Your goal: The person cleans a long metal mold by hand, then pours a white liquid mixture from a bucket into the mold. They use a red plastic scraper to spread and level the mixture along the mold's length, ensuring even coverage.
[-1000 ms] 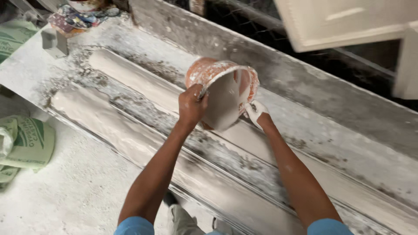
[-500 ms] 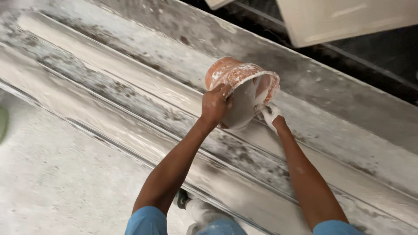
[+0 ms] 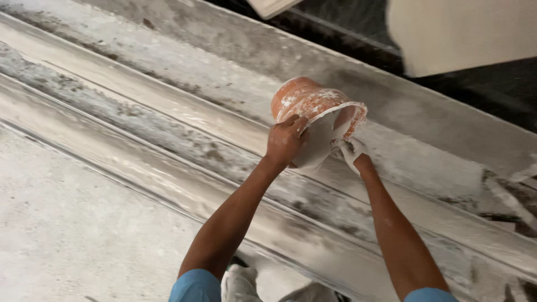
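Both hands (image 3: 285,140) half-hidden behind bucket (image 3: 313,103)

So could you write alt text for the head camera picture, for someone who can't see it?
Seen from above, a person tips an orange bucket smeared with white plaster over a long plaster-coated mould. The left hand grips the rim and the right hand, coated in white, is at the bucket's mouth. Both bare forearms reach up from blue sleeves.

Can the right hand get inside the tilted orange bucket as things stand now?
Probably yes: the orange bucket is tipped with its mouth toward the right hand, which sits at the rim; nothing blocks it.
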